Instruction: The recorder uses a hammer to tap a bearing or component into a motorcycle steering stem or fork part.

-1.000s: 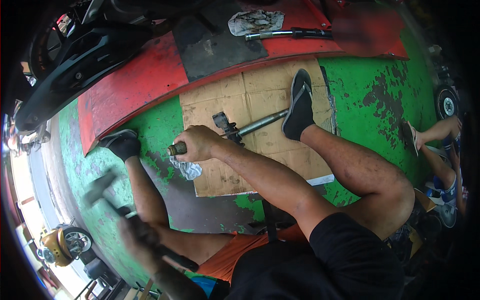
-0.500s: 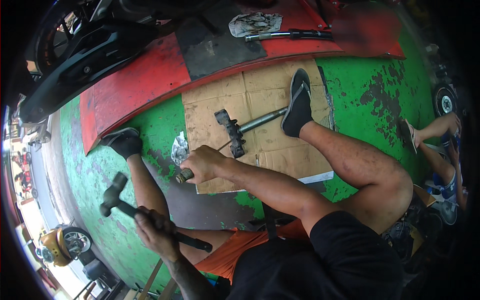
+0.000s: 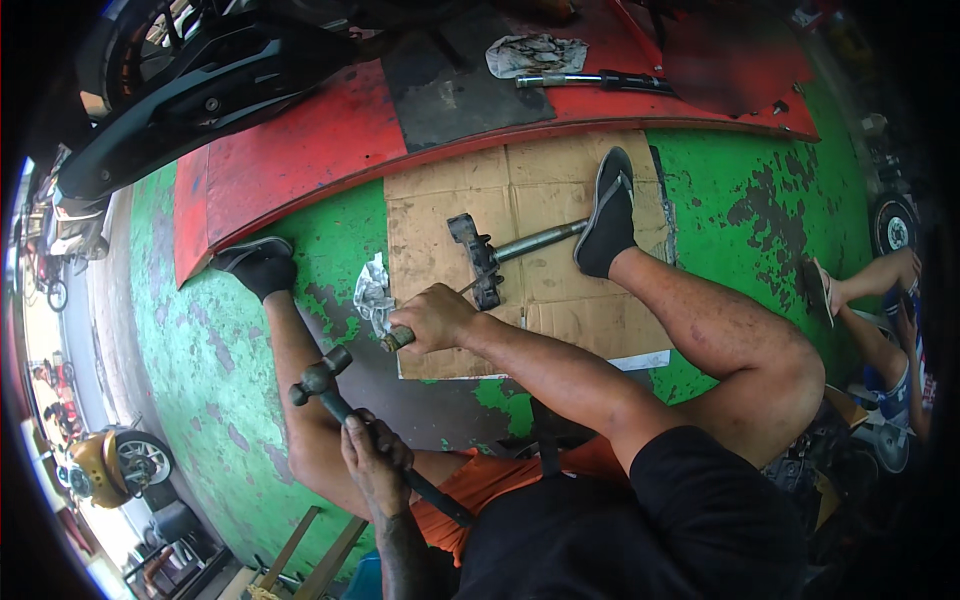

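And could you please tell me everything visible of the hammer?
The hammer has a dark, metallic-looking head, one end a broad cylinder, the other smaller and rounded, on a dark handle. The left grip wraps around mid-handle. It slants, head toward the picture's upper left, overlapping the left leg; contact there is unclear.

Two hands (image 3: 375,458), one hammer (image 3: 322,378), one handled tool (image 3: 397,339) and one metal stem (image 3: 527,242) show, with one cardboard sheet (image 3: 560,325). Crumpled rags number two, a left rag (image 3: 373,295) and a far rag (image 3: 537,57), beside one black-and-silver bar (image 3: 590,81)
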Action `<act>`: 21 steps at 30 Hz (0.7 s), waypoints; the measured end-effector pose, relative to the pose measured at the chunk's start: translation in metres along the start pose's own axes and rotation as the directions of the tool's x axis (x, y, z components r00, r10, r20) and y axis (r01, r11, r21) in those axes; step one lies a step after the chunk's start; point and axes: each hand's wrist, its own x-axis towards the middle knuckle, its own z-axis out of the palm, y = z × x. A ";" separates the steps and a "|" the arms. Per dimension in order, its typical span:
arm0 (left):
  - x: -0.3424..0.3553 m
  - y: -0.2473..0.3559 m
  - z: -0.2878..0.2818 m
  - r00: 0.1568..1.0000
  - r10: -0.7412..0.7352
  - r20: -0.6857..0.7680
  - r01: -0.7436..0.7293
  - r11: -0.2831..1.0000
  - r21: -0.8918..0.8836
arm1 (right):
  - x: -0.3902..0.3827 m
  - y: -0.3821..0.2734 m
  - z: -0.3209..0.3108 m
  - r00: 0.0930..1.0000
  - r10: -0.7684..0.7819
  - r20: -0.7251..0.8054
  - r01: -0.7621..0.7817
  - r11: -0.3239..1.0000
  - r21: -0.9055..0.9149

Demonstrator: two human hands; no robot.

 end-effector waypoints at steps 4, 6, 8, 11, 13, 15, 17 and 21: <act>-0.001 -0.013 0.004 0.997 -0.069 0.016 0.070 0.997 -0.031 | -0.001 0.003 0.016 0.996 -0.032 -0.084 0.027 0.998 -0.057; 0.001 -0.013 0.007 0.990 -0.141 0.031 0.138 0.987 0.078 | -0.001 0.005 0.022 0.979 -0.058 -0.195 0.045 0.996 -0.073; 0.003 -0.006 0.004 0.987 -0.160 0.032 0.156 0.983 0.100 | -0.001 0.006 0.028 0.975 -0.064 -0.215 0.048 0.996 -0.077; 0.003 0.022 -0.011 0.994 -0.071 -0.079 0.086 0.975 0.204 | -0.002 0.008 0.029 0.971 -0.069 -0.229 0.052 0.996 -0.078; -0.009 0.046 -0.027 0.972 0.133 -0.196 -0.123 0.991 0.061 | -0.003 0.008 0.028 0.972 -0.066 -0.226 0.051 0.996 -0.072; -0.014 0.068 -0.032 0.910 0.271 -0.312 -0.336 0.926 -0.173 | -0.002 0.009 0.025 0.966 -0.066 -0.250 0.049 0.996 -0.076; -0.013 0.068 -0.028 0.853 0.364 -0.374 -0.471 0.846 -0.250 | -0.002 0.008 0.024 0.964 -0.053 -0.261 0.037 0.997 -0.066; 0.007 -0.010 0.010 0.970 -0.243 -0.012 0.243 0.968 0.061 | 0.002 0.006 0.027 0.961 -0.013 -0.278 0.003 0.999 -0.033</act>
